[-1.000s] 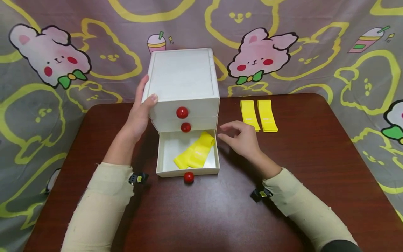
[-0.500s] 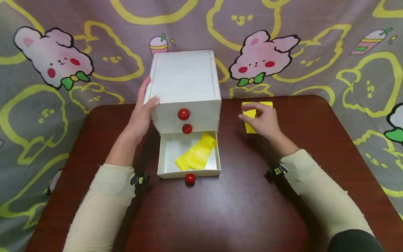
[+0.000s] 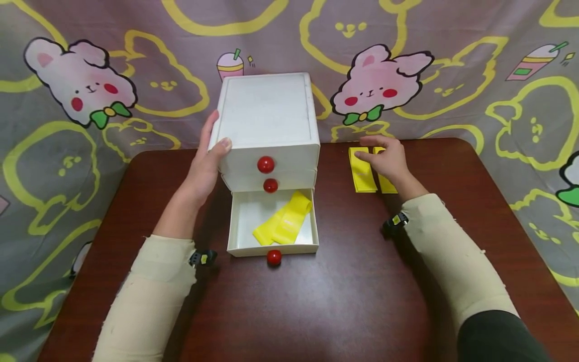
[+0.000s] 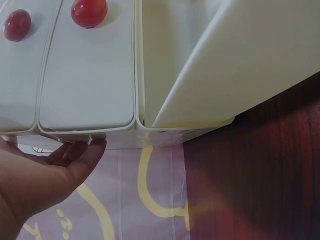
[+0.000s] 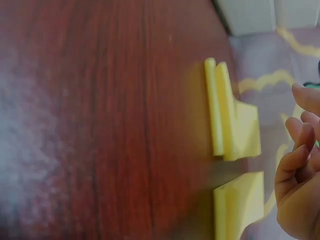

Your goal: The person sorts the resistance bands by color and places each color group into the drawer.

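Note:
A white drawer cabinet [image 3: 267,113] with red knobs has its bottom drawer [image 3: 244,216] pulled out. Inside that drawer lies a folded yellow band [image 3: 291,221]. My left hand [image 3: 202,171] holds the cabinet's left side, thumb over the top front corner and fingers along the wall; its fingertips [image 4: 95,147] also show in the left wrist view. Two more folded yellow bands lie on the table at the right, a left one [image 3: 365,182] and a right one [image 3: 388,186]. Over them hovers my right hand [image 3: 391,158], thumb and fingers parted, partly covering the right band.
The dark wooden table [image 3: 344,291] carries everything, with its rounded back edge against a patterned cloth [image 3: 280,35]. A red knob [image 3: 274,257] sticks out from the pulled-out drawer toward the near side.
My right hand has moved from beside the open drawer to the right and back, over the two bands. My left hand stays on the cabinet. The view has shifted slightly.

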### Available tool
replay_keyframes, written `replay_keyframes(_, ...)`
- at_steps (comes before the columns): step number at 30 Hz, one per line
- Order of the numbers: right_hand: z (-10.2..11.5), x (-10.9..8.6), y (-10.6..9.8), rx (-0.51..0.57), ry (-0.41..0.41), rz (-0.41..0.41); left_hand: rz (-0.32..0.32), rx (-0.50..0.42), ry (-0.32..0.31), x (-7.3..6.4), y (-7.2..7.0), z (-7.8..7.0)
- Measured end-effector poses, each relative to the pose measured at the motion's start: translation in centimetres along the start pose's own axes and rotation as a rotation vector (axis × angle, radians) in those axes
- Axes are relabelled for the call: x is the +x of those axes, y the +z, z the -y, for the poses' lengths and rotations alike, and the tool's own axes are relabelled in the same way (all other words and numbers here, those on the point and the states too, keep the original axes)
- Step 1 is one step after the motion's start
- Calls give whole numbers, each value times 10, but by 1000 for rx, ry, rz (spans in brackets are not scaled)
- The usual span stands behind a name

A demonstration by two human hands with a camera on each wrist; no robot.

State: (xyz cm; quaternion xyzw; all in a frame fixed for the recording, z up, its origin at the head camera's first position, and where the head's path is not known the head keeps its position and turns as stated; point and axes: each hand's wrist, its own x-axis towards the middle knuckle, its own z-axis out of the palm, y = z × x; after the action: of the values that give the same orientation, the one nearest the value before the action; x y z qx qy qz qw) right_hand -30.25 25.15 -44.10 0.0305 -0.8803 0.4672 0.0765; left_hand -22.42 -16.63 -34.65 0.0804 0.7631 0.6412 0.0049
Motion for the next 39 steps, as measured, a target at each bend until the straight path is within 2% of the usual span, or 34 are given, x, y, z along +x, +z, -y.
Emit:
replay_keyframes(5,-12,7,0,-21,66,30,3,-1,5,1,1,2)
replay_keyframes(16,-27,22,-2,-129,111,119,-16,6,5,0,1,3)
replay_keyframes(31,-31,21,4,-169,79,58,-11,13,5,0,1,1)
replay_keyframes(39,-25,13,3,-122,98,60,-12,22,1,1,0,0)
